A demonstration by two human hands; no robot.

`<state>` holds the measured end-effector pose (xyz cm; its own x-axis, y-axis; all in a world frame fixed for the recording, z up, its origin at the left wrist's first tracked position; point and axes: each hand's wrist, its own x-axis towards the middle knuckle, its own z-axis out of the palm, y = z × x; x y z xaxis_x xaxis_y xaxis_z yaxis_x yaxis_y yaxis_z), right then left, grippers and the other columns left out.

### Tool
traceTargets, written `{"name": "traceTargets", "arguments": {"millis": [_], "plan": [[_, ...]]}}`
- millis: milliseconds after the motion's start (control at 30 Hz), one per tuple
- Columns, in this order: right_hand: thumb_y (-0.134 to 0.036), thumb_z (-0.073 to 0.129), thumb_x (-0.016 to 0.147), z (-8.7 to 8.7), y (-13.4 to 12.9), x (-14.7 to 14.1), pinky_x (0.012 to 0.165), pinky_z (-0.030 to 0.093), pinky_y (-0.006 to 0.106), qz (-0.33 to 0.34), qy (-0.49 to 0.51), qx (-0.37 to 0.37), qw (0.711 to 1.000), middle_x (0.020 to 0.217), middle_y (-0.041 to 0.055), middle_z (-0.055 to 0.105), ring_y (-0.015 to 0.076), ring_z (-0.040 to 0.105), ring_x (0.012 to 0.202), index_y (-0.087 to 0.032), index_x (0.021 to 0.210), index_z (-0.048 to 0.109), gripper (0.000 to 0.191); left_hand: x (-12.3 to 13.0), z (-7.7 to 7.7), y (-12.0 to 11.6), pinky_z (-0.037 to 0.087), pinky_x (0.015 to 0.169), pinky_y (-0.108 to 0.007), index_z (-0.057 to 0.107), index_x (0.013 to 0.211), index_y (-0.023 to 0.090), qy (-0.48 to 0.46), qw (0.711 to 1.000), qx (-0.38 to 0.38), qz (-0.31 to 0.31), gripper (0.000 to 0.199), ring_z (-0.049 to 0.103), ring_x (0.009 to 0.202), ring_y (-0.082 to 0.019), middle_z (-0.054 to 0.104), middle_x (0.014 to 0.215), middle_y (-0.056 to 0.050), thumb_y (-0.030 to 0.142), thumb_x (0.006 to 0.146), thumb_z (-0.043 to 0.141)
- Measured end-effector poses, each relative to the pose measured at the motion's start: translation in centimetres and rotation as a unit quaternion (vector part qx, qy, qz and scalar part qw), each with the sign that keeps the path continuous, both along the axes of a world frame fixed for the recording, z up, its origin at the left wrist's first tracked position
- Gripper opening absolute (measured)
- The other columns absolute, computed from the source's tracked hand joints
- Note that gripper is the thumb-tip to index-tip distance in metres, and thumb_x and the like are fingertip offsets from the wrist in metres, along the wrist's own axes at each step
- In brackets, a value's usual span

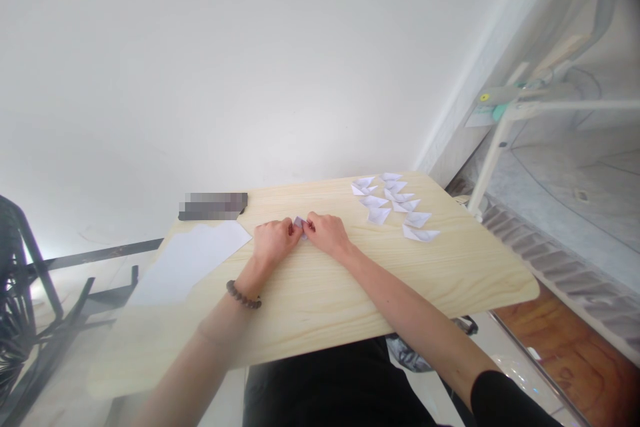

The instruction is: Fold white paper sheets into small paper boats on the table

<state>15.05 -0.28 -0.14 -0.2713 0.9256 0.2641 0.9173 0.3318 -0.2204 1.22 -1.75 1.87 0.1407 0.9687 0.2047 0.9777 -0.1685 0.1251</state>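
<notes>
A small folded piece of white paper (299, 221) is pinched between my two hands over the middle of the table. My left hand (274, 240), with a beaded bracelet (243, 295) on its wrist, grips the paper's left side. On the opposite side, my right hand (327, 233) has its fingers closed on the same piece. Fingers cover most of it, so its exact fold is hidden. Several folded white paper pieces, boat-like in shape, lie to the right, one of them a pointed paper piece (421, 233). Left of my hands lie flat white paper sheets (185, 257).
The light wooden table (320, 307) stands against a white wall (280, 67). A dark, pixelated object (213, 207) lies at its back left. A black fan-like object (20, 293) is at far left, and a white metal frame (493, 160) rises beyond the right edge.
</notes>
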Motion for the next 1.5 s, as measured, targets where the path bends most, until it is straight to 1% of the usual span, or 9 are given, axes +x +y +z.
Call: {"name": "traceTargets", "arguments": {"millis": [100,433,600,933,1033,1100,1200,1367,1500], "plan": [[-0.035,0.034,0.084,0.1,-0.1,0.0,0.057,0.03,0.023,-0.003,0.004,-0.009,1.0,0.071,0.0035,0.063,0.0144,0.057,0.067,-0.02,0.081,0.054,0.025,0.0,0.0,-0.1,0.03,0.056,-0.027,0.06,0.069,0.017,0.004,1.0,0.001,0.004,0.037,0.057,0.065,-0.022,0.063,0.068,-0.01,0.042,0.077,0.034],[-0.033,0.036,0.084,0.4,-0.5,0.0,0.056,0.028,0.022,0.073,0.035,0.006,0.997,0.073,0.0006,0.064,0.0114,0.057,0.066,-0.019,0.077,0.054,0.024,-0.7,-1.4,0.5,0.031,0.053,-0.027,0.062,0.069,0.018,-0.042,0.998,-0.031,0.029,0.045,0.057,0.063,-0.022,0.063,0.066,-0.009,0.048,0.078,0.028],[-0.03,0.036,0.083,0.4,-0.6,-0.2,0.056,0.029,0.022,0.06,0.016,0.011,0.998,0.073,0.0007,0.064,0.0117,0.057,0.067,-0.02,0.077,0.054,0.022,-0.4,-1.4,0.6,0.033,0.055,-0.028,0.063,0.071,0.017,-0.014,0.999,-0.029,0.037,0.046,0.058,0.064,-0.023,0.064,0.069,-0.011,0.046,0.079,0.028],[-0.032,0.034,0.084,0.0,-0.2,-0.6,0.058,0.033,0.022,-0.011,0.013,0.0,1.0,0.069,0.0043,0.064,0.0148,0.058,0.066,-0.019,0.079,0.053,0.024,-0.4,-0.8,0.7,0.033,0.057,-0.028,0.061,0.074,0.017,-0.001,0.999,-0.021,0.033,0.044,0.058,0.065,-0.023,0.063,0.068,-0.011,0.046,0.08,0.028],[-0.031,0.036,0.083,0.0,0.0,-0.2,0.06,0.035,0.022,0.005,0.056,-0.001,0.998,0.071,0.0033,0.064,0.0145,0.059,0.067,-0.019,0.081,0.053,0.021,-0.6,-0.5,0.5,0.031,0.055,-0.026,0.059,0.075,0.018,-0.031,0.999,-0.023,0.011,0.041,0.057,0.065,-0.02,0.063,0.069,-0.008,0.045,0.08,0.029],[-0.029,0.039,0.082,0.1,0.1,0.3,0.062,0.037,0.02,0.044,0.113,-0.007,0.993,0.076,0.0013,0.064,0.0122,0.059,0.067,-0.02,0.09,0.051,0.017,-0.8,-0.5,0.5,0.03,0.054,-0.024,0.058,0.075,0.019,-0.058,0.998,-0.022,-0.015,0.038,0.057,0.064,-0.019,0.064,0.071,-0.006,0.044,0.08,0.03],[-0.025,0.042,0.081,0.4,0.0,0.8,0.065,0.038,0.019,0.097,0.193,-0.008,0.976,0.084,-0.0008,0.063,0.0087,0.058,0.063,-0.021,0.105,0.044,0.025,-1.0,-0.7,0.5,0.029,0.053,-0.024,0.058,0.076,0.019,-0.074,0.997,-0.014,-0.033,0.036,0.056,0.063,-0.018,0.063,0.071,-0.005,0.044,0.08,0.031],[-0.022,0.034,0.085,0.4,0.0,0.8,0.064,0.04,0.018,0.133,0.242,-0.039,0.96,0.08,-0.0011,0.063,0.0074,0.058,0.061,-0.021,0.099,0.05,0.021,-1.3,-1.1,0.8,0.031,0.054,-0.025,0.057,0.075,0.019,-0.085,0.996,-0.015,-0.012,0.033,0.056,0.063,-0.019,0.063,0.066,-0.005,0.044,0.076,0.037],[-0.025,0.034,0.086,-0.2,0.2,0.7,0.057,0.041,0.016,0.121,0.295,-0.065,0.945,0.077,-0.0009,0.064,0.0067,0.058,0.055,-0.02,0.098,0.051,0.022,-1.5,-1.5,1.0,0.036,0.059,-0.025,0.056,0.089,0.018,-0.216,0.974,-0.039,-0.052,0.029,0.057,0.064,-0.017,0.064,0.069,-0.003,0.037,0.076,0.039]]}}
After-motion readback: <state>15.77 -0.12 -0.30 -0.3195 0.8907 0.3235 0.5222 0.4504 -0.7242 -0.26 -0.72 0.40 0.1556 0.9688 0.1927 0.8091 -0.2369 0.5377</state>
